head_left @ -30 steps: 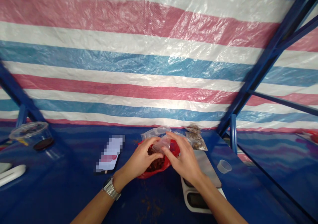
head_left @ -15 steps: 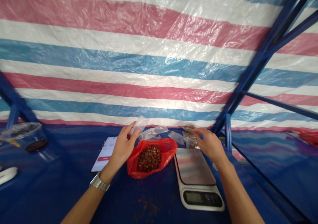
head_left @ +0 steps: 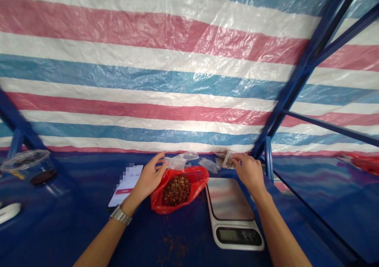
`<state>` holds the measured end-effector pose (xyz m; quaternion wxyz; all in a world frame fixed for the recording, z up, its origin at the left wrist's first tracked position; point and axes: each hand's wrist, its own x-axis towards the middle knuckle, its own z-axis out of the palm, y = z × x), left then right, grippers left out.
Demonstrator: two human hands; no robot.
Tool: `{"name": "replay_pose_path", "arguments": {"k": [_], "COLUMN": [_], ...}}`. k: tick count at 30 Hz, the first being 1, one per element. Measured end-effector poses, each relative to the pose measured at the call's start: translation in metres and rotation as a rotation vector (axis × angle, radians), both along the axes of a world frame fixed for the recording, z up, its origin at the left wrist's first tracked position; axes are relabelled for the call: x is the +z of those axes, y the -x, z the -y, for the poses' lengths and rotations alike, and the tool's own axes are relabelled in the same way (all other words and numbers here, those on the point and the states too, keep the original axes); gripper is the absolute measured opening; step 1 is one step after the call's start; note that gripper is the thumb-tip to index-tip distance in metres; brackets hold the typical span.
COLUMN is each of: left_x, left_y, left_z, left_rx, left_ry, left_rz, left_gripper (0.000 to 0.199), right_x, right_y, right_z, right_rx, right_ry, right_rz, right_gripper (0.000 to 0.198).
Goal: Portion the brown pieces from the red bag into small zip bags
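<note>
My left hand [head_left: 151,176], with a metal-band watch at the wrist, is beside several flat clear plastic bags [head_left: 176,162]. Its fingers are apart, and the fingertips come close to the bags' edge; whether they touch is unclear. My right hand [head_left: 249,171] pinches a small clear zip bag [head_left: 228,158] with brown bits inside, at the back of the table. Between my hands stands an open red plastic bag [head_left: 197,182] of brown dried pieces [head_left: 177,190]. A white kitchen scale [head_left: 232,200] with a metal plate lies just left of my right forearm.
A phone [head_left: 127,186] lies left of the red bag. Further left are a clear round tub [head_left: 26,166] and a white object [head_left: 10,213]. Brown crumbs [head_left: 171,243] dot the blue table [head_left: 74,227]. Blue metal bars [head_left: 284,105] and a striped tarp [head_left: 148,77] border the back.
My left hand has let go of the clear plastic bag it had raised; the bag now lies with the others. My right hand has shifted the filled zip bag slightly.
</note>
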<state>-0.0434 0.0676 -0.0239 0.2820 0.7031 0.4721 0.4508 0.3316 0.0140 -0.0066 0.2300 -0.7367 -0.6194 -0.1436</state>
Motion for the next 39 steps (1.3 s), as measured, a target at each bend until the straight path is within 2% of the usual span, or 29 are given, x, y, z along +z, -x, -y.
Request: {"name": "replay_pose_path", "arguments": {"k": [4,6,10,15,19,22,25,27,30,35,39], "left_x": [0.009,0.014,0.014,-0.003,-0.002,0.016,0.037,0.045,0.043,0.029,0.027], "left_y": [0.001,0.001,-0.001,0.000,0.002,0.000,-0.008,-0.017,-0.033,-0.044,-0.042], "left_z": [0.006,0.011,0.017,0.012,0.009,0.016,0.033,0.047,0.062,0.063,0.058], "left_rx": [0.000,-0.078,-0.205,-0.163,-0.129,-0.090,-0.114,-0.218,-0.328,-0.323,-0.334], "left_ry": [-0.279,-0.333,-0.200,0.000,0.022,-0.128,-0.235,-0.151,-0.030,0.077,0.135], "left_rz": [-0.153,-0.225,-0.369,-0.486,-0.390,-0.246,-0.152,-0.098,-0.023,0.120,0.229], "left_gripper": [0.026,0.027,0.043,0.056,0.058,0.052,0.037,0.030,0.024,0.025,0.023], "right_x": [0.011,0.013,0.013,0.009,0.007,0.010,0.016,0.020,0.024,0.023,0.022], "right_y": [0.018,0.029,0.045,0.053,0.059,0.069,0.088,0.102,0.122,0.136,0.137], "right_z": [0.000,0.000,0.001,-0.001,-0.002,0.003,0.014,0.024,0.037,0.045,0.044], "right_rx": [0.095,0.165,0.277,0.372,0.474,0.535,0.574,0.582,0.606,0.696,0.736], "right_ry": [-0.352,-0.423,-0.416,-0.395,-0.423,-0.448,-0.474,-0.488,-0.476,-0.445,-0.379], "right_rz": [-0.102,-0.128,-0.170,-0.203,-0.254,-0.246,-0.177,-0.081,0.029,0.021,-0.071], "right_gripper": [0.025,0.026,0.023,0.020,0.019,0.021,0.023,0.023,0.023,0.022,0.025]}}
